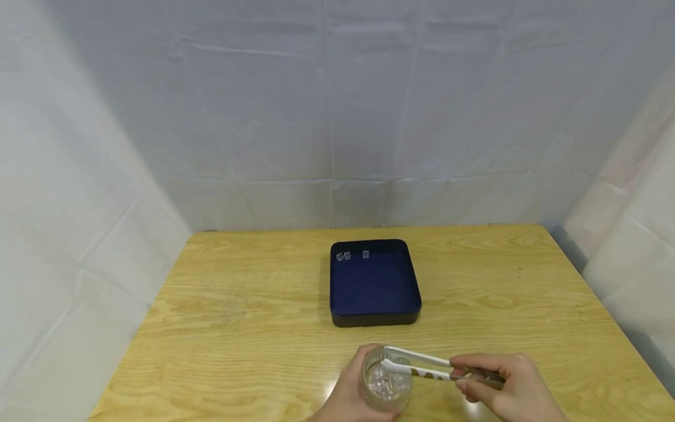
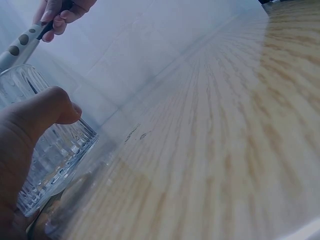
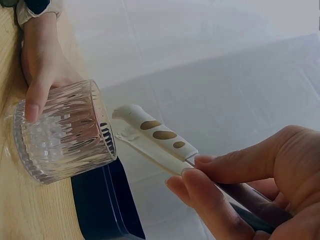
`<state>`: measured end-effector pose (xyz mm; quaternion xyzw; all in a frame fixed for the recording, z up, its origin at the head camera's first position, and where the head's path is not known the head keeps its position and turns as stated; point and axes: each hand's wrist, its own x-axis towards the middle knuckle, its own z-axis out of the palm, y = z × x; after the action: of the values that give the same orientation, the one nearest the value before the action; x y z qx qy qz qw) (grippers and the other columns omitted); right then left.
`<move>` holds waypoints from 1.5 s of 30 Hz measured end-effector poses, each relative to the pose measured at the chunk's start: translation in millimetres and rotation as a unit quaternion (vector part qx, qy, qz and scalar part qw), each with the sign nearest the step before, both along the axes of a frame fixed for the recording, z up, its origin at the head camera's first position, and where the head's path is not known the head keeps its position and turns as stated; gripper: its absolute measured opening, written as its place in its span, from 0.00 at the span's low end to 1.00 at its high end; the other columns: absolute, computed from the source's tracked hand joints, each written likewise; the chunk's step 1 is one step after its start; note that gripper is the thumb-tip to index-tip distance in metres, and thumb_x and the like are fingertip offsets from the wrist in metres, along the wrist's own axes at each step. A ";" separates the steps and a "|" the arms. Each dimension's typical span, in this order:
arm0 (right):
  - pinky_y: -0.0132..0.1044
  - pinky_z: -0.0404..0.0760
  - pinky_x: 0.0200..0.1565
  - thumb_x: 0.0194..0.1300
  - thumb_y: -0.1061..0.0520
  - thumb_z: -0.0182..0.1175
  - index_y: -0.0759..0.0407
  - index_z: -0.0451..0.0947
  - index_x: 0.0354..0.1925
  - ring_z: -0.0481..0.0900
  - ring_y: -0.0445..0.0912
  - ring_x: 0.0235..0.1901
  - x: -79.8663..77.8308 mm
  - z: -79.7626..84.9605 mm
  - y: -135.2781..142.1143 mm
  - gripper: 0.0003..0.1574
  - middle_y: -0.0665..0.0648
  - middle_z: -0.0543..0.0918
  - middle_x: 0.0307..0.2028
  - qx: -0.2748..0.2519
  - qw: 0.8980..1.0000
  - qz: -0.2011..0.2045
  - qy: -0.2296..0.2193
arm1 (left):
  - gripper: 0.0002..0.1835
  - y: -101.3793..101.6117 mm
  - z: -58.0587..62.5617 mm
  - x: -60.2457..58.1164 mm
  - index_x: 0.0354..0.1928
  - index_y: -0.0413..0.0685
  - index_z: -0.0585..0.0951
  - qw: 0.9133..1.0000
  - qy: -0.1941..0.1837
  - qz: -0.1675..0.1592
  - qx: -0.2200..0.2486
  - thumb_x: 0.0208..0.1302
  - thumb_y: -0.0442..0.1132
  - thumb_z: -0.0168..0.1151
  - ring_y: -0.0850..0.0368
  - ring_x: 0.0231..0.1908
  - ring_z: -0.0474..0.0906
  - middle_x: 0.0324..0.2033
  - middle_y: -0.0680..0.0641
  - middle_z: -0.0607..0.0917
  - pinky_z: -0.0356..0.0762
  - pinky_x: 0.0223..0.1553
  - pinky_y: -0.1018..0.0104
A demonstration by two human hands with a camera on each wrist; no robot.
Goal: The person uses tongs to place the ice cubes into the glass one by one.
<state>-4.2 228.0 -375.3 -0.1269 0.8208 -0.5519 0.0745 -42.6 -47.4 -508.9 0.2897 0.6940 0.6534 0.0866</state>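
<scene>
A ribbed clear glass [image 3: 65, 132] is gripped by my left hand [image 1: 345, 391], the thumb lying along its side. Several clear cubes [image 1: 387, 384] lie inside it. My right hand [image 1: 514, 381] pinches a pair of tongs [image 1: 428, 374] with white, gold-spotted arms and a dark handle end. In the right wrist view, the tong tips [image 3: 119, 115] are just outside the glass's mouth, slightly apart, and I see nothing between them. The left wrist view shows the glass [image 2: 60, 155] near the tabletop; whether its base touches is unclear.
Beyond the hands, a dark blue square tray [image 1: 375, 319] stands on the wooden table [image 1: 237, 316]. Small clear cubes [image 1: 344, 256] lie near its far left corner, with another [image 1: 366, 254] farther right. White sheeting [image 1: 295, 135] hangs behind and beside the table.
</scene>
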 end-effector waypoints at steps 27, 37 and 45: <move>0.37 0.86 0.30 0.56 0.68 0.70 0.65 0.85 0.47 0.86 0.43 0.28 -8.3 18.8 -22.8 0.18 0.56 0.89 0.36 0.009 0.989 -0.145 0.026 | 0.51 0.9 -3.9 -0.4 0.67 0.56 0.65 0.999 0.038 0.014 -0.010 0.39 0.33 0.82 0.51 0.57 0.76 0.59 0.50 0.77 0.74 0.60 0.56; 0.34 0.85 0.28 0.54 0.72 0.70 0.67 0.85 0.45 0.86 0.40 0.29 -30.7 16.4 -33.5 0.17 0.60 0.89 0.34 -0.004 0.978 -0.174 0.118 | 0.50 1.6 -2.5 0.2 0.66 0.56 0.65 0.998 0.050 0.021 -0.023 0.39 0.33 0.82 0.51 0.56 0.77 0.58 0.50 0.78 0.75 0.59 0.56; 0.32 0.85 0.27 0.55 0.73 0.69 0.69 0.85 0.44 0.85 0.38 0.25 -61.3 15.8 -42.2 0.15 0.61 0.88 0.32 0.018 0.967 -0.199 0.161 | 0.51 1.3 -1.7 -0.3 0.66 0.55 0.65 0.998 0.050 0.019 -0.017 0.38 0.32 0.82 0.50 0.56 0.77 0.58 0.50 0.78 0.75 0.60 0.56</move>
<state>-65.5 185.8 -359.6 -0.0469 0.8405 -0.5131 -0.1677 -42.9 -46.0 -510.6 0.3076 0.7137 0.6278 0.0438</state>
